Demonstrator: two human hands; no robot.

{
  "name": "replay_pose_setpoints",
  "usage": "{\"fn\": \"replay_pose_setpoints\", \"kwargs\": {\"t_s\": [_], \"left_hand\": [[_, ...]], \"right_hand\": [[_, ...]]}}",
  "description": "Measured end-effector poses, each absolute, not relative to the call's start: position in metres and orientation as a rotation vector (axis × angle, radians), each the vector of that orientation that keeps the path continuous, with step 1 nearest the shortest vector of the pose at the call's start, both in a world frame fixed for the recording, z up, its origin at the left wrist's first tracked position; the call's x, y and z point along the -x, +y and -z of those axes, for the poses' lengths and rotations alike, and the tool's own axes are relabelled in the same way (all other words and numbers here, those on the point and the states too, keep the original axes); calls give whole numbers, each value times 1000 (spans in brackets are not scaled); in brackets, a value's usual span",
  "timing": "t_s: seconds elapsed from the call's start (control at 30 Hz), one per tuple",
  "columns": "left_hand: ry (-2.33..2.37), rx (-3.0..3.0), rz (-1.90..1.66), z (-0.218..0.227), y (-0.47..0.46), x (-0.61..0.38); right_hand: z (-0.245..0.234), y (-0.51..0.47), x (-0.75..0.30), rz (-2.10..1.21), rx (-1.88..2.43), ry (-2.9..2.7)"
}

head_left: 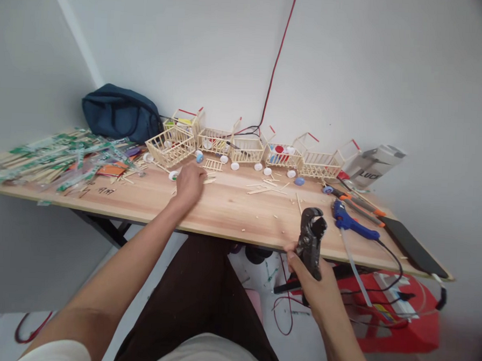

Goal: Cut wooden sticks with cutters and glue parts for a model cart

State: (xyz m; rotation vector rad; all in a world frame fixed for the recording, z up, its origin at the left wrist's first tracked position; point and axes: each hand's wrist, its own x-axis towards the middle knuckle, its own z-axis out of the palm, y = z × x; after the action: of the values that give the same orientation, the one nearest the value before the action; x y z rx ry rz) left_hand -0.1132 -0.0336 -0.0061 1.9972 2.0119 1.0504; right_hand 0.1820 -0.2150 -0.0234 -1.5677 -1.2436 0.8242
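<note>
My right hand (320, 284) is wrapped round the handles of a black hand cutter (311, 241), which points upward in front of the table's near edge. Its curved jaws are at the top. Over the tabletop, my left hand (190, 186) is closed with its back toward me, the fingertips down by some short thin wooden sticks (210, 180). What lies under those fingers, if anything, is hidden. Just beyond is a small ladder-like stick panel (214, 165). A white wheel (173, 175) rests left of the hand. More loose sticks (265, 188) are scattered to its right.
Several miniature stick-built carts (242, 150) with round wheels line the wall. A blue bag (121, 112) and packaged sticks (64, 158) occupy the left. On the right are a blue glue gun (350, 223), orange-handled pliers (361, 205), a dark flat slab (413, 246) and a box (374, 167).
</note>
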Motion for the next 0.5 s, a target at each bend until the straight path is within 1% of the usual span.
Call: {"fn": "replay_pose_setpoints", "kwargs": {"t_s": [0.07,0.13,0.33,0.5], "left_hand": [[2096,-2066,-998,8,-33,113],[2092,-2080,-1021,8,-35,114],[1816,-1935,-1272,3,-31,104],[1655,-1939,-1058,3,-15,58]], "right_hand": [[24,-214,-182,-841,1548,-1267],[27,-214,-182,-870,1514,-1282],[31,-217,-181,-1019,1444,-1241],[23,-218,-179,-1117,1401,-1312]]}}
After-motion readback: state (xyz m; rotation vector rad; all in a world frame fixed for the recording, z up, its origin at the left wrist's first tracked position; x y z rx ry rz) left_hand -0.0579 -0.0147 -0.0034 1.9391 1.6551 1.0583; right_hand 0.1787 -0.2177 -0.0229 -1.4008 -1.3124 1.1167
